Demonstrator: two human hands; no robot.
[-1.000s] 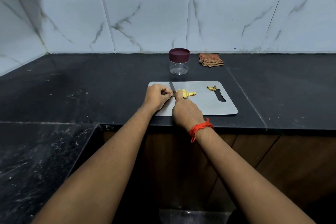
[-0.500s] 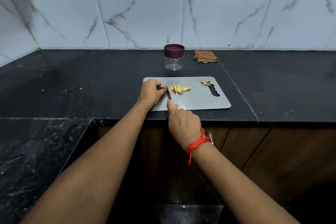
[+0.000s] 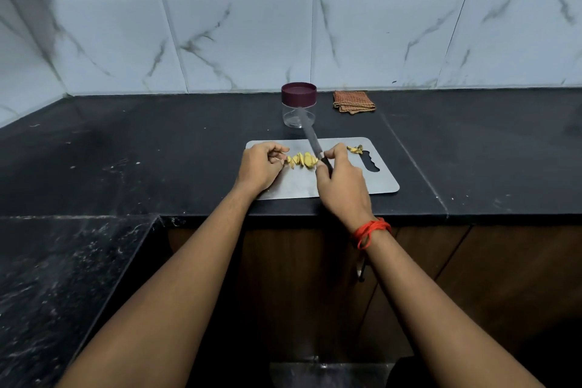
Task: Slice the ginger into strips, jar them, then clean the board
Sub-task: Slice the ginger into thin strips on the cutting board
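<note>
The right hand (image 3: 341, 179) has its grip round the knife (image 3: 311, 135), brought back from the board's (image 3: 378, 181) near edge to the ginger (image 3: 302, 161) mid-board, blade raised. The left hand (image 3: 259, 167) pinches the ginger's other end. Slicing likely resumes.

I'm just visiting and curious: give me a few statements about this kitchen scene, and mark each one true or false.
1. The right hand grips the knife. True.
2. The jar stands open with its lid off. False: the maroon lid sits on it.
3. The folded cloth lies on the cutting board. False: it lies on the counter by the wall, to the right of the jar.
4. The ginger slices lie on the board between the two hands, with the left hand at their left end. True.
5. A few scraps lie by the board's handle cutout. True.
</note>
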